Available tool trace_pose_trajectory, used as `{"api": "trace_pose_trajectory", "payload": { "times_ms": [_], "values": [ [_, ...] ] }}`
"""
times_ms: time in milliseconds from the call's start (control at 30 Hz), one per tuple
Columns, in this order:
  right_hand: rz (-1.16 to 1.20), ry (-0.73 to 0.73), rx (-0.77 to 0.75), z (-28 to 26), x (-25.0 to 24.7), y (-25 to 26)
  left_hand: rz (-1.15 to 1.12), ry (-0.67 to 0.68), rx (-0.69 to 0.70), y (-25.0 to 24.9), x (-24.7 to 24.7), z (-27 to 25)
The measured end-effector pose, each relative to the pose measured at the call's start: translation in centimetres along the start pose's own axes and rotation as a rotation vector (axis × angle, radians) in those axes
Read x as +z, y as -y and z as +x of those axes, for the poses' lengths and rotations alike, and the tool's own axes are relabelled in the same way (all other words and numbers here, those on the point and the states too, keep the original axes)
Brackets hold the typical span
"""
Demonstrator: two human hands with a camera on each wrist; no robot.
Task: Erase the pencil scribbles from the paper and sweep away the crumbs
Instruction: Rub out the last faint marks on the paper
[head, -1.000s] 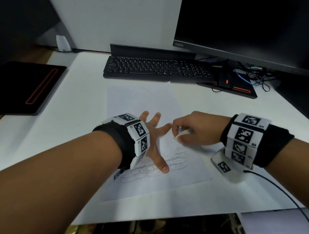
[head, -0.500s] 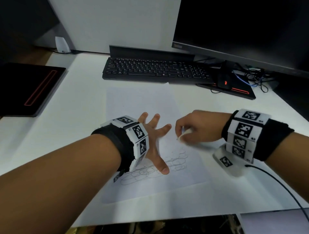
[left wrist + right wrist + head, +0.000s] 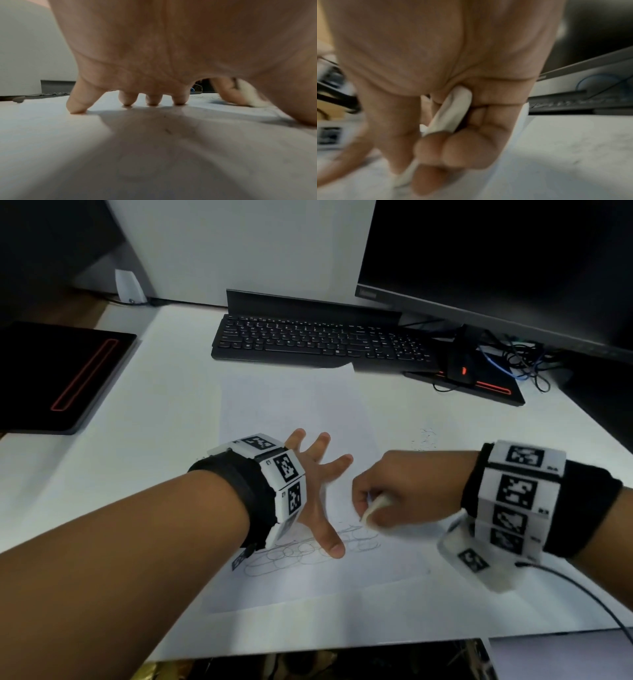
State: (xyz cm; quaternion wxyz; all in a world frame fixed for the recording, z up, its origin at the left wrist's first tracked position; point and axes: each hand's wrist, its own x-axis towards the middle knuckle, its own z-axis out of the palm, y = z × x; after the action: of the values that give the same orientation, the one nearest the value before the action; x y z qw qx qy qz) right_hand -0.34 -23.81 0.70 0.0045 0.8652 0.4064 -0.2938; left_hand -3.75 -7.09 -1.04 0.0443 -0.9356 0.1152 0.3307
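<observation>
A white sheet of paper [image 3: 294,412] lies on the white desk, with looping pencil scribbles [image 3: 301,553] near its front edge. My left hand [image 3: 318,494] presses flat on the paper with fingers spread, its thumb on the scribbles; the left wrist view shows its fingertips [image 3: 152,101] touching the sheet. My right hand [image 3: 394,494] grips a white eraser [image 3: 375,508] and holds its tip on the paper at the right end of the scribbles. In the right wrist view the eraser [image 3: 452,112] sits between curled fingers and thumb. Small eraser crumbs [image 3: 424,440] lie on the desk to the right of the paper.
A black keyboard [image 3: 322,344] lies behind the paper, under a monitor [image 3: 496,268]. A black pad with a red line [image 3: 58,374] sits at the left, another with cables [image 3: 479,385] at the back right. The desk's front edge [image 3: 376,642] is close.
My right hand with the eraser has moved toward me and slightly right, down onto the right end of the scribbles. The left hand has stayed pressed on the paper.
</observation>
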Motion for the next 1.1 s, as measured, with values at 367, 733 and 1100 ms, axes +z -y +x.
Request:
{"api": "trace_pose_trajectory", "payload": {
  "times_ms": [367, 733, 1100],
  "values": [
    [0.017, -0.032, 0.146, -0.4, -1.1, -1.7, -0.022, -0.029, 0.008, 0.0, 0.2, 0.1],
    [-0.027, -0.121, 0.207, 0.3, -2.1, -1.9, -0.010, -0.010, 0.020, -0.1, -0.1, 0.5],
    [-0.019, -0.111, 0.086, 1.2, -0.7, 0.9, -0.009, -0.004, 0.013, -0.2, 0.1, 0.7]
  ]
}}
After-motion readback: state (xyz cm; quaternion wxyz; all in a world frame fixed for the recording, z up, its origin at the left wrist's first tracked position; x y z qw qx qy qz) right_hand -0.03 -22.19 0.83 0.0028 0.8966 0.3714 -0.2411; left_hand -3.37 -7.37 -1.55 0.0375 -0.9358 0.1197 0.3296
